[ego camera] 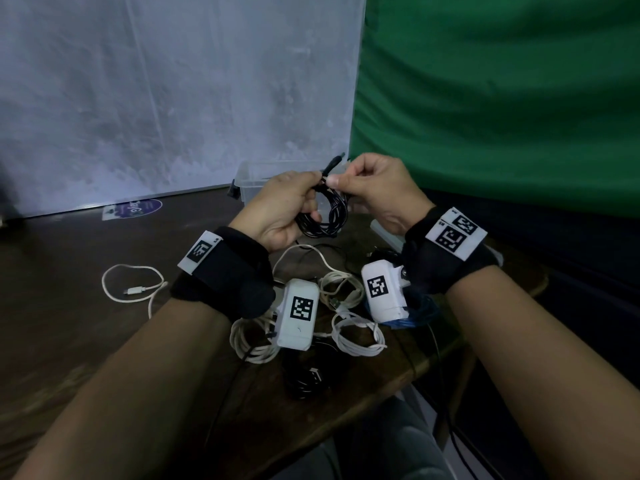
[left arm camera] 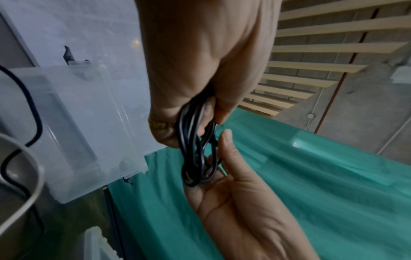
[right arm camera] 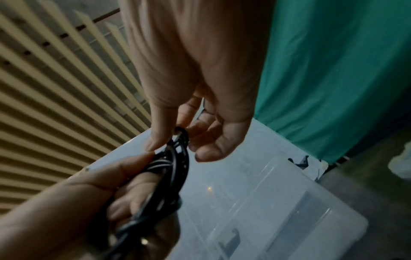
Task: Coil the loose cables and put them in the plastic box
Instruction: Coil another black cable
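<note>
Translucent plastic box (ego camera: 252, 188), wooden table (ego camera: 86, 271)

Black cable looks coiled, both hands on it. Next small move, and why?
Probably tuck the free plug end through the black coiled cable to lock it. The left hand grips the loops, the right hand pinches near the plug, and the clear plastic box sits just behind.

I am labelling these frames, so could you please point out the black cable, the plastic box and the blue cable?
black cable (ego camera: 325, 216), head view, hanging loops of the coil.
plastic box (ego camera: 252, 174), head view, left rim.
blue cable (ego camera: 420, 311), head view, coil beside the wrist camera.
</note>
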